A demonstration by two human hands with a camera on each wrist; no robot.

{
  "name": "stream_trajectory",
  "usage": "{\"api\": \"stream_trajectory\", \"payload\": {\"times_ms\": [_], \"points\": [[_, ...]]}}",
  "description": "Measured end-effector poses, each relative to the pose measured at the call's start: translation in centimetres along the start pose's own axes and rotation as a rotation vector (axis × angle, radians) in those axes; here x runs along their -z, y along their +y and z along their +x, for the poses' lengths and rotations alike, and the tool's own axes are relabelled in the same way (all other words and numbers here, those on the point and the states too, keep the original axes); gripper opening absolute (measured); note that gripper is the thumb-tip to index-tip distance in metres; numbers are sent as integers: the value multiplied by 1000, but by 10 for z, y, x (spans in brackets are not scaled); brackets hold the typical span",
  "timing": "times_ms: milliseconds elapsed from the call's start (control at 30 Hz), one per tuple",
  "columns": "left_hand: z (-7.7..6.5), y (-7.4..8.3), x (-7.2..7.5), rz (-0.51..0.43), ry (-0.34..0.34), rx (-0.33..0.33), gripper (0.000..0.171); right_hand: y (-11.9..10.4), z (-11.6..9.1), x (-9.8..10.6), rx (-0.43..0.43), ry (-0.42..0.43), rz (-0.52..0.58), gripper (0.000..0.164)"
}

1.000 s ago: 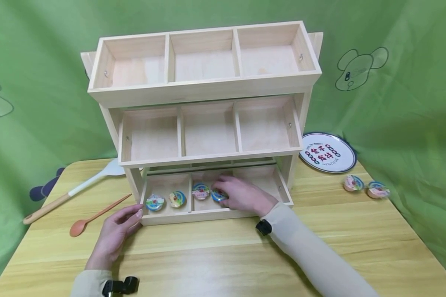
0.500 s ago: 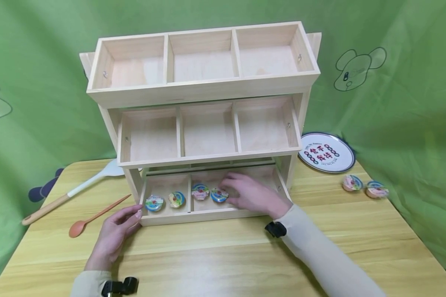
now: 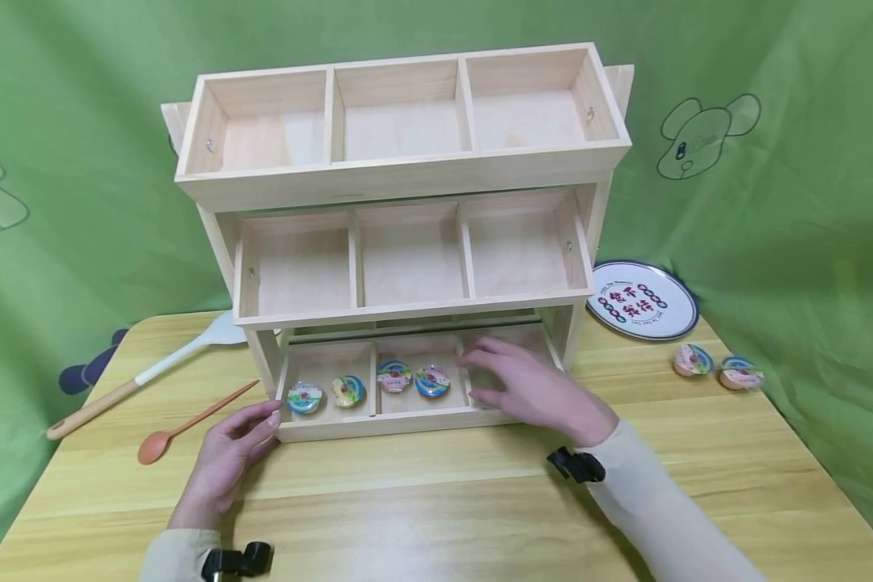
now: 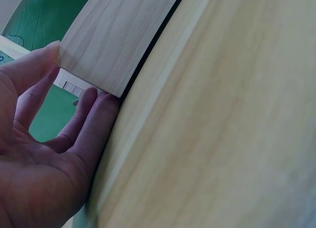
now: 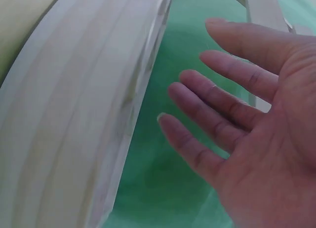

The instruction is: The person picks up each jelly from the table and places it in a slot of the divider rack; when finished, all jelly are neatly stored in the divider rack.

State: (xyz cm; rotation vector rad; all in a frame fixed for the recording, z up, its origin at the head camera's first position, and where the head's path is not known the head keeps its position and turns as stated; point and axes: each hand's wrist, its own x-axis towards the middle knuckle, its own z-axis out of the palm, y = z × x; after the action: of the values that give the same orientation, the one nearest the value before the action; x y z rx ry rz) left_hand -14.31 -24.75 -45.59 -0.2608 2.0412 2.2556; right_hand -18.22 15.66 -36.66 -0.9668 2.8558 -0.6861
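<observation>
My left hand (image 3: 225, 457) holds the left front corner of the bottom wooden drawer (image 3: 407, 423). In the left wrist view its thumb and fingers (image 4: 86, 124) meet the end of the drawer's front board (image 4: 121, 38). Two small jelly cups with printed lids, one bluish (image 3: 305, 398) and one yellowish (image 3: 347, 391), sit in the left compartment. Two pink jelly cups (image 3: 394, 377) (image 3: 432, 381) lie side by side in the middle one. Over the right compartment is my right hand (image 3: 538, 392), holding nothing; the right wrist view shows its fingers (image 5: 197, 102) spread and loosely bent.
Above rise two more three-part drawers (image 3: 415, 291) of the wooden rack (image 3: 400, 182). A patterned plate (image 3: 642, 299) and two more jelly cups (image 3: 693, 360) (image 3: 740, 373) lie at the right. A white spatula (image 3: 182, 356) and an orange spoon (image 3: 189, 424) lie left.
My right hand has let go of the right-hand jelly cup in the middle compartment and moved right, over the right compartment. The left hand stays at the drawer corner.
</observation>
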Motion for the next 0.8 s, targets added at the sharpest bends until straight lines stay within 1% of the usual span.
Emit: {"api": "stream_trajectory", "payload": {"times_ms": [233,433,800], "points": [[-1,1,0,12,-5,-7,29,6,-19,10,-22,29,-39,46],[0,1,1,21,-8,-4,33,8,-32,18,-17,56,-98,45],[1,1,1,25,-7,13,34,21,-61,30,-67,90,-118,42]]}}
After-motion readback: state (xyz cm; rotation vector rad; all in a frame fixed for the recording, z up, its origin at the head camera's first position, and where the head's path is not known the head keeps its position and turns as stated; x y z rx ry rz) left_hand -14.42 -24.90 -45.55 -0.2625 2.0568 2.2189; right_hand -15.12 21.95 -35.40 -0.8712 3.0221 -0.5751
